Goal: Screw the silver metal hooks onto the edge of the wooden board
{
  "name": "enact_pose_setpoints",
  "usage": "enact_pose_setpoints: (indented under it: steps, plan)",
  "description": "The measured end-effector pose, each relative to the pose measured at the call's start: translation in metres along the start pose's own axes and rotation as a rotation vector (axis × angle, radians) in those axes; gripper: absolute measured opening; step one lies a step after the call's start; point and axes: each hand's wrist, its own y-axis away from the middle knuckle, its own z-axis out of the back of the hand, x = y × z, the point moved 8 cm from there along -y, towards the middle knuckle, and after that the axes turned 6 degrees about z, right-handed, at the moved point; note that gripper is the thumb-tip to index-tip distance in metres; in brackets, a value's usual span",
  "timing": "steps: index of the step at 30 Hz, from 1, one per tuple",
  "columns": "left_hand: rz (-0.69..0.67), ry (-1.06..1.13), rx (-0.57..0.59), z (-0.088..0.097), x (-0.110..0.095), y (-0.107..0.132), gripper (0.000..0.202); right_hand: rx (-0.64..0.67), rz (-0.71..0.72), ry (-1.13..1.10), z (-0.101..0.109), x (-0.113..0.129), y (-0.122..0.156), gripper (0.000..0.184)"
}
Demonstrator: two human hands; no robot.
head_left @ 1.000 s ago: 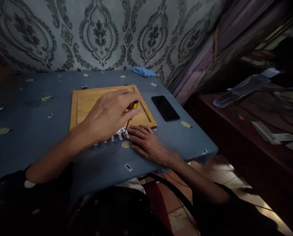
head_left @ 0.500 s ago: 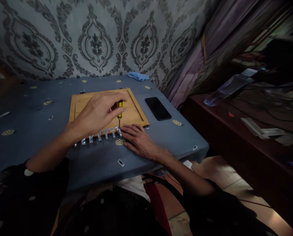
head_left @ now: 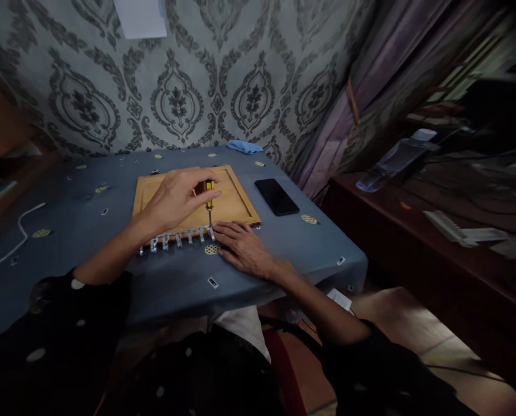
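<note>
My left hand (head_left: 175,196) is closed round a small yellow-and-black screwdriver (head_left: 208,194), held upright with its tip down on a row of small metal hooks (head_left: 177,237). The hook strip lies along the near edge of a wooden tray (head_left: 236,199) on a blue-covered table (head_left: 88,242). My right hand (head_left: 242,248) lies flat on the cloth, fingers stretched out, pressing the right end of the strip.
A black phone (head_left: 276,196) lies right of the tray. At the table's back edge lies a folded blue cloth (head_left: 244,147), and a white cable (head_left: 19,228) runs at the left. A dark side shelf (head_left: 435,231) with a plastic bottle (head_left: 392,162) stands to the right.
The screwdriver has gone from tilted to upright over the strip's right end. More of the hook row shows as my left hand drew back. The view has lifted.
</note>
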Motion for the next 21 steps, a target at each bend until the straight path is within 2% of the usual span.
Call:
enact_pose_setpoints:
  steps: [6, 11, 21]
  plan:
    - [-0.008, -0.032, 0.045, -0.0024, -0.0067, 0.0004, 0.02, 0.002, -0.008, 0.0, -0.0008, -0.0017, -0.0006, 0.046]
    - [-0.003, -0.068, 0.092, -0.0023, -0.0092, 0.0021, 0.027, 0.017, -0.001, 0.029, -0.0009, 0.0008, -0.0029, 0.047]
    - [-0.025, -0.113, 0.086, 0.0066, -0.0011, -0.0004, 0.017, 0.013, 0.0, 0.047, -0.0006, 0.0021, -0.0045, 0.047]
